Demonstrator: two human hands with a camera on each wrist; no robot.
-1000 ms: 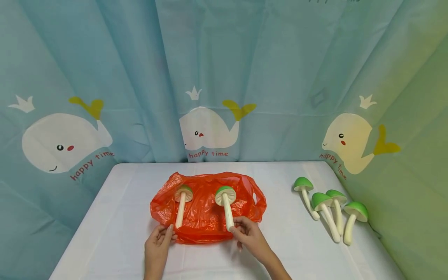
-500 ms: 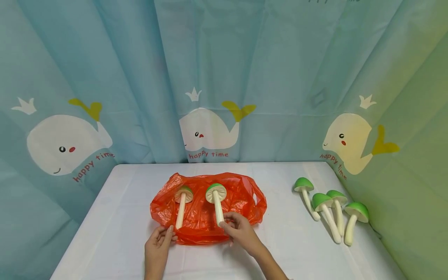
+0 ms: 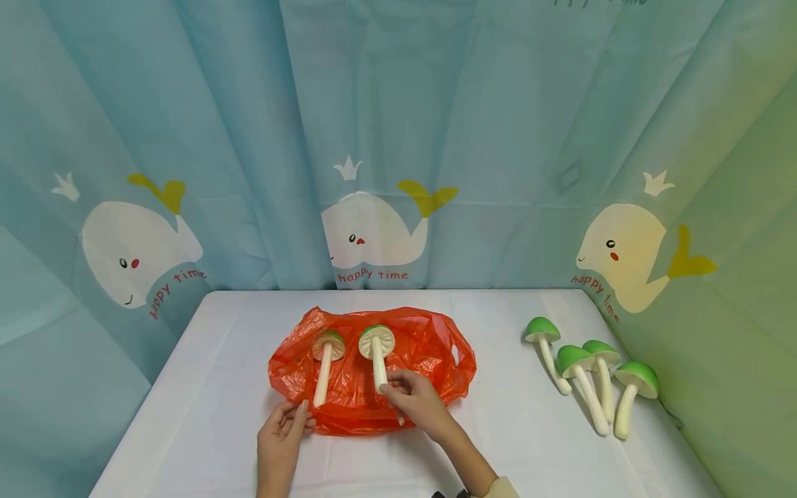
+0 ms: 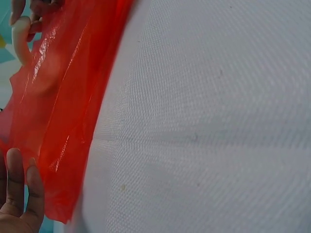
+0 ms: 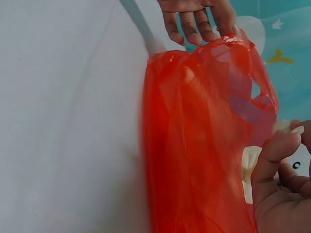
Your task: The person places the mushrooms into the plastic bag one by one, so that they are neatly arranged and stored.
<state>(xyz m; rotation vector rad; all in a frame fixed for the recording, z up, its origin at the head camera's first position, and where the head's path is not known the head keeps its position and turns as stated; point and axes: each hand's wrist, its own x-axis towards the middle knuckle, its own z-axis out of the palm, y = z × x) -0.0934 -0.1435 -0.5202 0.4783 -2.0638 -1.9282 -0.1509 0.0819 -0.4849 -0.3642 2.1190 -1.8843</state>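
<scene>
A red plastic bag (image 3: 429, 339) lies spread with its mouth open at the middle of the table. My left hand (image 3: 281, 432) pinches its near-left rim between thumb and fingers; the right wrist view shows these fingers at the bag's edge. One toy mushroom (image 3: 323, 373), green-capped with a pale stem, rests inside the bag's left part. My right hand (image 3: 418, 401) pinches the stem end of a second mushroom (image 3: 376, 349), cap pointing away from me, over the bag's middle. In the left wrist view, this stem's pale end (image 4: 20, 41) shows above the red film (image 4: 63, 97).
Several more green-capped mushrooms (image 3: 585, 380) lie grouped at the table's right side. A white cloth covers the table (image 3: 510, 443). Blue-green curtains (image 3: 510, 138) with printed whales hang behind and along both sides.
My right hand has carried its mushroom leftward across the bag, closer to the mushroom lying there. My left hand keeps its place on the bag's rim.
</scene>
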